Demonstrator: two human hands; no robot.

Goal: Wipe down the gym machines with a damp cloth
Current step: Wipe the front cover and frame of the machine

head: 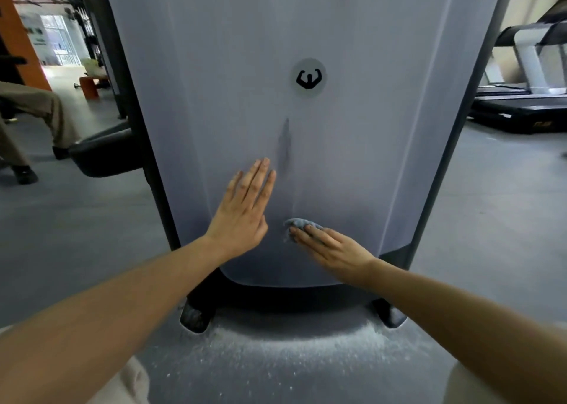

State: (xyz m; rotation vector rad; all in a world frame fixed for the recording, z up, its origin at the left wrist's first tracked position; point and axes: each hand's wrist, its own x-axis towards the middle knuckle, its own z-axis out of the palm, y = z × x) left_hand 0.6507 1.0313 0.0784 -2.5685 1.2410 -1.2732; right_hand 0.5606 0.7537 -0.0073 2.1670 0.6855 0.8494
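A tall grey shroud panel of a gym machine [352, 158] fills the middle of the view, with a round logo sticker [308, 77] on it and a dark wet streak [283, 146] below the sticker. My left hand [245, 210] lies flat on the panel with straight fingers, left of the streak. My right hand [331, 245] presses a small grey-blue cloth [296, 223] against the lower part of the panel with straight fingers; most of the cloth is hidden under the fingers.
The machine's black base feet [194, 316] stand on the grey speckled floor [276, 351]. A black padded seat [104, 155] juts out at the left, beside a seated person's legs [46, 118]. Treadmills [521, 103] stand at the right.
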